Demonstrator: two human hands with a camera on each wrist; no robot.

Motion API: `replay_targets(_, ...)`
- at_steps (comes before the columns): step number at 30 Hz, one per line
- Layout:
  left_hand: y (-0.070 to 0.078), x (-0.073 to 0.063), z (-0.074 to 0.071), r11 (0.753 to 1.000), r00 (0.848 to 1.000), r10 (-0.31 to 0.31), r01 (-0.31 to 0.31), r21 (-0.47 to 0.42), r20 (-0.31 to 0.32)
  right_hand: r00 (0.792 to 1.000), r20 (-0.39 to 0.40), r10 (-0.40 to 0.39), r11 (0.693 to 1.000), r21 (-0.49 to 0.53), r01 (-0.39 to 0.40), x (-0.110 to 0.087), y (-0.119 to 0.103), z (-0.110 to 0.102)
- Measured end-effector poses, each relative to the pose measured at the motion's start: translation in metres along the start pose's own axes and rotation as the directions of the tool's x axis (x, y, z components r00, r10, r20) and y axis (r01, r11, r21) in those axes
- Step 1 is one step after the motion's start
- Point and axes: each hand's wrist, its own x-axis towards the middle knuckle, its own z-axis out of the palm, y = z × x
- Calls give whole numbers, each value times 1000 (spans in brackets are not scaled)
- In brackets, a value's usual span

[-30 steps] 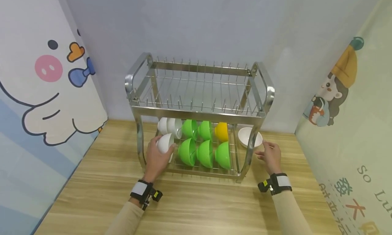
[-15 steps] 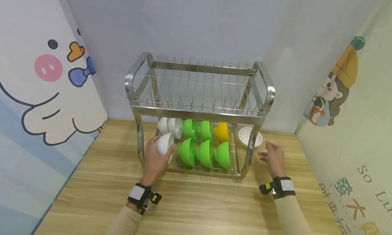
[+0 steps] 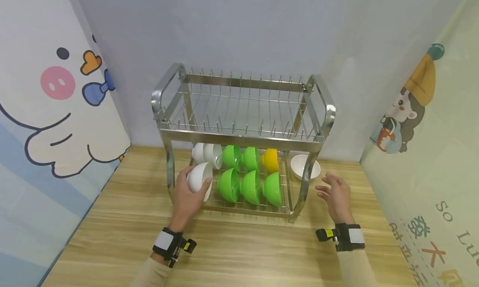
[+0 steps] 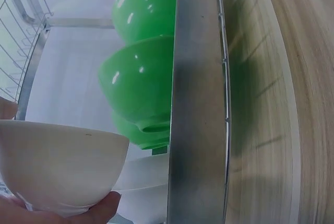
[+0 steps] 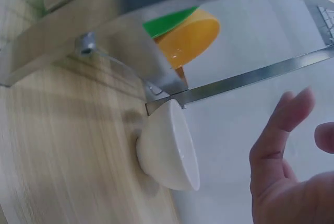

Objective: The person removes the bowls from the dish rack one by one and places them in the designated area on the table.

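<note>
My left hand (image 3: 187, 197) grips a white bowl (image 3: 199, 179) tipped on its side at the front left of the rack's lower shelf. In the left wrist view, fingers (image 4: 102, 211) wrap the base of this white bowl (image 4: 57, 164), and a fingertip shows by its rim. My right hand (image 3: 336, 197) holds nothing, its fingers loosely bent, at the right of the rack. Nearest to it is another white bowl (image 3: 299, 170), standing upright on the table beside the rack; the right wrist view shows this white bowl (image 5: 164, 148) apart from the hand (image 5: 292, 182).
A two-tier metal dish rack (image 3: 239, 137) stands near the back wall. Its lower shelf carries several tilted green bowls (image 3: 250, 188), a yellow bowl (image 3: 270, 160) and white bowls (image 3: 212, 155) behind. Thin wire prongs rise from the upper tier. Wood-grain table (image 3: 254, 249) lies in front.
My left hand and the white bowl in it have shifted slightly left, the bowl turning a little. My right hand has drawn slightly right, away from the bowl on the table.
</note>
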Motion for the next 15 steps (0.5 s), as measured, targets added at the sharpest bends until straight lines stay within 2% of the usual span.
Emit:
replay_targets(10, 1, -6, -5, 995, 998, -45, 48, -85, 32, 1000, -11, -7, 998, 68, 7, -21, -5, 2)
replay_targets(15, 5, -12, -8, 992, 996, -71, 77, -103, 60, 999, 14, -41, 994, 103, 39, -35, -7, 2)
